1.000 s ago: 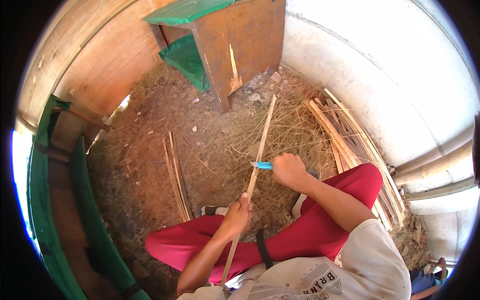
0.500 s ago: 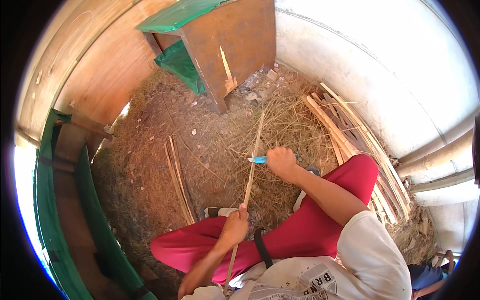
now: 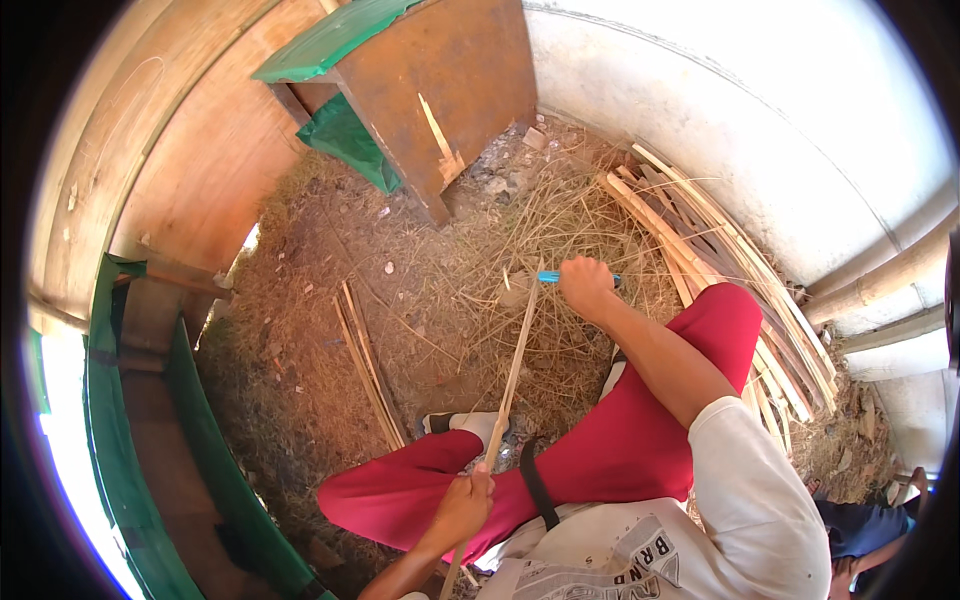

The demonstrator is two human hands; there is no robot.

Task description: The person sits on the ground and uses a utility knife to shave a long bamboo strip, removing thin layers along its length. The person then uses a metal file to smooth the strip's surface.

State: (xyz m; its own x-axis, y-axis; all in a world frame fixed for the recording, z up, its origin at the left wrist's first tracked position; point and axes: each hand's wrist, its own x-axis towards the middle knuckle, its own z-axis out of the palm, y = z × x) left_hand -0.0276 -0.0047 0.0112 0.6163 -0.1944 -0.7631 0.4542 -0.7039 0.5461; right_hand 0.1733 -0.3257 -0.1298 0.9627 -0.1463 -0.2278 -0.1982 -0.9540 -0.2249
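My left hand (image 3: pixel 463 506) is closed around the lower part of a long, thin strip of wood or bamboo (image 3: pixel 514 370). The strip slants up and away from my lap, its lower end passing below my fist. In my right hand (image 3: pixel 586 283), closed into a fist, is a blue utility knife (image 3: pixel 549 277), held at the far end of the strip. Its blade is too small to make out clearly. Just left of the knife shows a small pale shaving (image 3: pixel 506 279).
Split strips (image 3: pixel 690 245) lie piled by the white wall at right; a few more strips (image 3: pixel 367 370) lie left of my feet. Loose shavings (image 3: pixel 580 230) cover the ground ahead. A brown wooden cabinet (image 3: pixel 450 90) stands beyond. Another person (image 3: pixel 860 535) sits at lower right.
My right hand and the knife have moved away along the strip to its far end. My left hand, with the strip, has drawn closer to my body. A small shaving has come off.
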